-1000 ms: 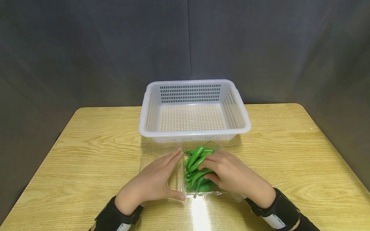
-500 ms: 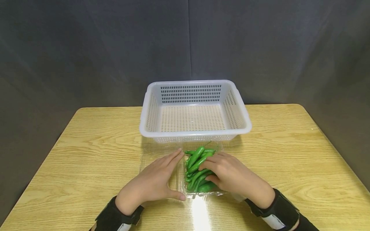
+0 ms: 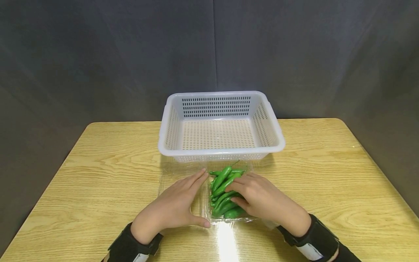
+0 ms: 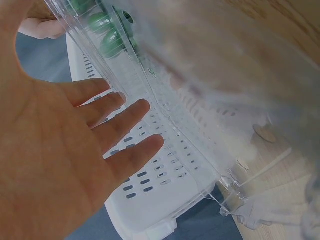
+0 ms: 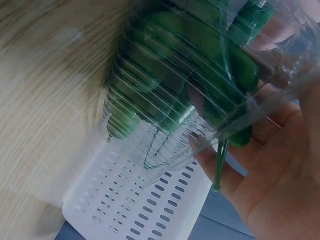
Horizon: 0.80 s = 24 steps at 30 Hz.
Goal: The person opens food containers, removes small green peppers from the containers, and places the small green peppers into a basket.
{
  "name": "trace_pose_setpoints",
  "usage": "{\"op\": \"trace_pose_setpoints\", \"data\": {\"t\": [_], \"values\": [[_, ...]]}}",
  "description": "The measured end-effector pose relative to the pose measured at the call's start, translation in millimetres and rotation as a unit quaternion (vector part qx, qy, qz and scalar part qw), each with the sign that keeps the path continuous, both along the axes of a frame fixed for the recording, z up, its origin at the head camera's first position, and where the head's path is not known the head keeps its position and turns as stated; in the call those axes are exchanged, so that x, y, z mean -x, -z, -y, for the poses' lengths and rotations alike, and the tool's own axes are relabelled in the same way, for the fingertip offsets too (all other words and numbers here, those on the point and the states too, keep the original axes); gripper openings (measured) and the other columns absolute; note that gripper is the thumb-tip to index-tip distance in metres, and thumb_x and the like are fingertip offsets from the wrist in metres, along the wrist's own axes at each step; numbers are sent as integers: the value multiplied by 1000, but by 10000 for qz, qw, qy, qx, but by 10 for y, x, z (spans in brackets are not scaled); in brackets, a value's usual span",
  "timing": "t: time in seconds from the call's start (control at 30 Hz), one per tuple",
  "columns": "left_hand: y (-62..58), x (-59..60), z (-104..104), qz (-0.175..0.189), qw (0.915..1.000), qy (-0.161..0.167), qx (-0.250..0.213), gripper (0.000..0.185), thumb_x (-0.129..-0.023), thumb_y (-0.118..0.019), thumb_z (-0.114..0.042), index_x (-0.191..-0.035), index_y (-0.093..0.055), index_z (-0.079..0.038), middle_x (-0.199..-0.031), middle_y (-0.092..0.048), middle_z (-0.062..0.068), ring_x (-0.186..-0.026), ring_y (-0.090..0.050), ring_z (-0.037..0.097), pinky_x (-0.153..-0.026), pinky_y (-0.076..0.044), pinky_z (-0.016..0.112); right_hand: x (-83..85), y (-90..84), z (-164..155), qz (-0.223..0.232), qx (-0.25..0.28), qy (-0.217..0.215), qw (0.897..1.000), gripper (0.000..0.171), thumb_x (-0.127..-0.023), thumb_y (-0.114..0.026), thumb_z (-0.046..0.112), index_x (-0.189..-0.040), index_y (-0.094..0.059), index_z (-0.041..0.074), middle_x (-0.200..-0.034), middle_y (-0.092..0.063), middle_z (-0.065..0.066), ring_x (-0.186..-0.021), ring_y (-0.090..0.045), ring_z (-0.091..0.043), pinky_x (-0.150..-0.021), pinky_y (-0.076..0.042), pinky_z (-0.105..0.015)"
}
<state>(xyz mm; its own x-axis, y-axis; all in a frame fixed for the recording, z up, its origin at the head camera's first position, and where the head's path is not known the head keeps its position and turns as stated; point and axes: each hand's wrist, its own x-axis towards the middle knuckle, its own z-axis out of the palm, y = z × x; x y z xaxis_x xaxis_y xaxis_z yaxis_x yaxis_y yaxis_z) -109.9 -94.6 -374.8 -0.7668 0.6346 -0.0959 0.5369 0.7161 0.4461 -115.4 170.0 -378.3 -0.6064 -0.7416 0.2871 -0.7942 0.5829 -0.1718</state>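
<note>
Clear, thin plastic forms the clamshell tray (image 3: 203, 209) nearest the viewer, resting on the wooden table (image 3: 98, 174) with its lid folded open to the left. Left hand (image 3: 173, 207), fingers straight and flat, presses on that lid; the left wrist view shows the fingers extended and holding nothing. Right hand (image 3: 262, 200) lies over the tray, fingers curled round the green chilli peppers (image 3: 224, 182) heaped inside. Peppers probably light, smooth and a little slippery, firm yet liable to snap at the thin stems, so best taken about mid-body, several at once. Tray likely flimsy and prone to slide or buckle, hence worth steadying at the rim. Beyond, just beside the tray's far edge, stands a white perforated basket (image 3: 220, 149)
</note>
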Motion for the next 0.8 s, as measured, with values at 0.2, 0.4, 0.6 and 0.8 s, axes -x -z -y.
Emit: {"op": "trace_pose_setpoints", "data": {"t": [0.2,0.4,0.6,0.8], "values": [[-1,-5,6,-13,10000,5,-3,123,-70,-79,-65,-159,-17,-6,-165,-13,10,-147,-21,30,-118,-22,50,1,-11,-4,-101,53,9,9999,23,-83,-81,15,-104,-73,10,-96,-70,4,-86,-65,-13,-79,-53,-32],[6,1,1,15,10000,21,3,123,-70,-78,-66,-159,-16,-7,-165,-11,9,-148,-20,30,-118,-21,50,-2,-35,-19,-241,138,-9,9996,22,-84,-80,16,-104,-73,10,-94,-70,3,-84,-65,-13,-79,-54,-33],[11,9,-11,-70,10000,61,8,124,-70,-77,-67,-159,-16,-6,-165,-11,11,-147,-21,31,-118,-21,50,0,-86,-20,-341,211,-24,9992,21,-86,-78,18,-104,-73,9,-93,-70,3,-83,-65,-13,-75,-55,-32],[8,0,-2,-28,10000,17,21,123,-70,-77,-67,-159,-16,-7,-165,-11,10,-147,-21,30,-118,-21,49,26,-168,-49,-404,376,6,9985,21,-85,-78,16,-104,-73,9,-93,-70,2,-84,-66,-13,-74,-57,-32]]}}
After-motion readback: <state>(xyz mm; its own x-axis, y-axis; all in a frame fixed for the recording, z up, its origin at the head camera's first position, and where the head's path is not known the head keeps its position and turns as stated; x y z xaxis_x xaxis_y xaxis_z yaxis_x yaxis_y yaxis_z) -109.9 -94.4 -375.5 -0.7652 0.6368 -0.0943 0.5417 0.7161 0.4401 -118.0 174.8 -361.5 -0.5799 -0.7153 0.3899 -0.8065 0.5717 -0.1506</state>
